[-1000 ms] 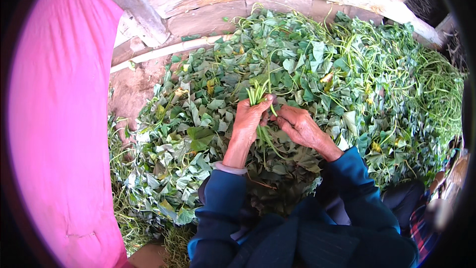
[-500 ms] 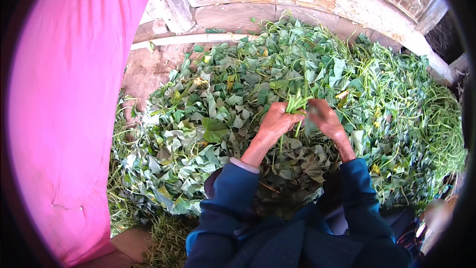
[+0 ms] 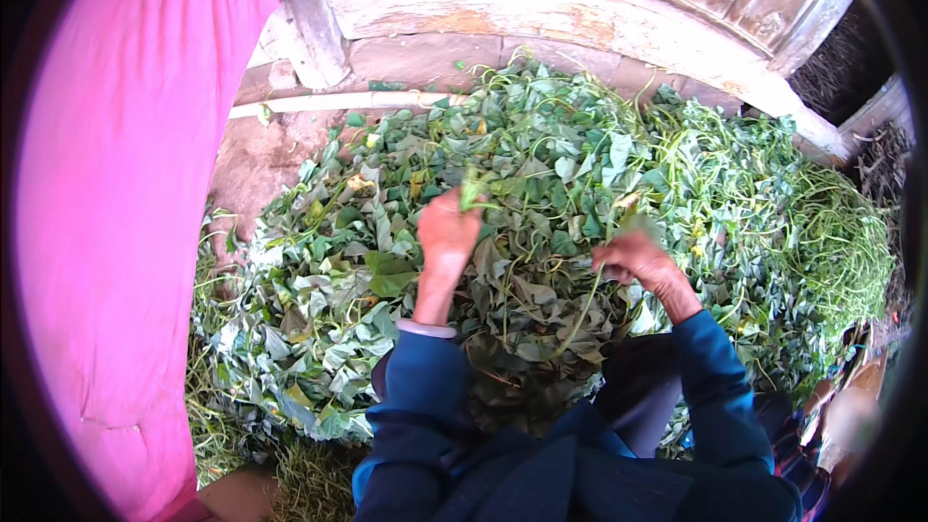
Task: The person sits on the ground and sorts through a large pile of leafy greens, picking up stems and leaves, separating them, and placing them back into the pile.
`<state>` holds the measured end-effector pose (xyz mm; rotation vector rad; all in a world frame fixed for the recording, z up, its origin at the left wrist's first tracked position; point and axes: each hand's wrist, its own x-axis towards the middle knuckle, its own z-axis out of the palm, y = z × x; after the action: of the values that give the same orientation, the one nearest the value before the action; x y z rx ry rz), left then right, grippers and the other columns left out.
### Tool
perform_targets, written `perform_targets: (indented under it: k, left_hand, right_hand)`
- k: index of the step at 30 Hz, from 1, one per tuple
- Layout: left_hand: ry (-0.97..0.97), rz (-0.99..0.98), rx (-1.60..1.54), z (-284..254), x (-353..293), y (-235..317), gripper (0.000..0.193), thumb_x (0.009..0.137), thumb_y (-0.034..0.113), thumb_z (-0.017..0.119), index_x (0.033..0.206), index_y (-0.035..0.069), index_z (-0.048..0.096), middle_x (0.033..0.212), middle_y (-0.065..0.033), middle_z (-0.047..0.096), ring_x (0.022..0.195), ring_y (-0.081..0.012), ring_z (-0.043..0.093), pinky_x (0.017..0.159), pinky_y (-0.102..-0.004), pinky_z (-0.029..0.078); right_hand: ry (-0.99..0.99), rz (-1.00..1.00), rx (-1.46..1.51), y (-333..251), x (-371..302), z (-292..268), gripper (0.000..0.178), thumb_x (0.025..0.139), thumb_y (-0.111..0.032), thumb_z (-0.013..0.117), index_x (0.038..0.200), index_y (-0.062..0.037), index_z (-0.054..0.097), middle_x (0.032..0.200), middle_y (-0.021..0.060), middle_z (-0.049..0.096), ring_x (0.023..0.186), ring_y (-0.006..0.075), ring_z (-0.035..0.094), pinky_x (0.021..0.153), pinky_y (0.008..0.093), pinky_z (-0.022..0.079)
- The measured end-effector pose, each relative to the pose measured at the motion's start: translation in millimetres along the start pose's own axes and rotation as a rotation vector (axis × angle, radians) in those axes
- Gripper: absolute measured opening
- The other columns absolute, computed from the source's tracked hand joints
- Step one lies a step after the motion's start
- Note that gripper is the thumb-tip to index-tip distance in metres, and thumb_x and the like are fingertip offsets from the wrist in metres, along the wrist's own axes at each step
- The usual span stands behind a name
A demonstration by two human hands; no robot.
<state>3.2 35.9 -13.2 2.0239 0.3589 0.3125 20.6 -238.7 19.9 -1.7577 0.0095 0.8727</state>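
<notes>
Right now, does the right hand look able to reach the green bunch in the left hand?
Probably yes: nothing stands between the right hand and the green bunch in the left hand, though the right holds a long stem.

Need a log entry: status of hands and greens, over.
Left hand gripping green stems, blurred. Right hand pinching one long stem, apart from left. Leaf pile below; nothing visibly blocking.

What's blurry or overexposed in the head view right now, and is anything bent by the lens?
Head view: the bunch of green stems in the bare left hand is smeared, probably by motion; the long whitish wooden beam glares and bows with fisheye distortion; the green leaf pile falls into shadow at lower centre.
</notes>
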Motion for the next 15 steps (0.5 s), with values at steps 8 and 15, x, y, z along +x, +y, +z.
perform_targets:
  k: [8,15]
  left_hand:
    - [-0.011,-0.25,-0.858,5.5,3.6,7.1,0.007,0.081,0.012,0.061,0.081,0.006,0.063,0.062,-0.0024,0.059,0.044,-0.0061,0.045,0.036,-0.0204,0.031]
    - [-0.204,-0.389,-1.243,7.1,2.8,1.3,0.027,0.078,0.023,0.065,0.093,0.002,0.058,0.058,0.0017,0.044,0.045,-0.0082,0.036,0.045,-0.0232,0.029]
  right_hand:
    - [0.731,-1.531,0.411,-138.6,-168.6,-72.9,0.02,0.084,-0.002,0.043,0.097,-0.0011,0.058,0.091,0.0084,0.06,0.083,0.0125,0.055,0.068,0.0245,0.046]
    - [0.44,-1.402,0.76,-113.2,-134.4,-26.1,0.027,0.077,0.002,0.054,0.104,0.0026,0.054,0.08,0.008,0.058,0.063,0.0126,0.051,0.054,0.0272,0.044]
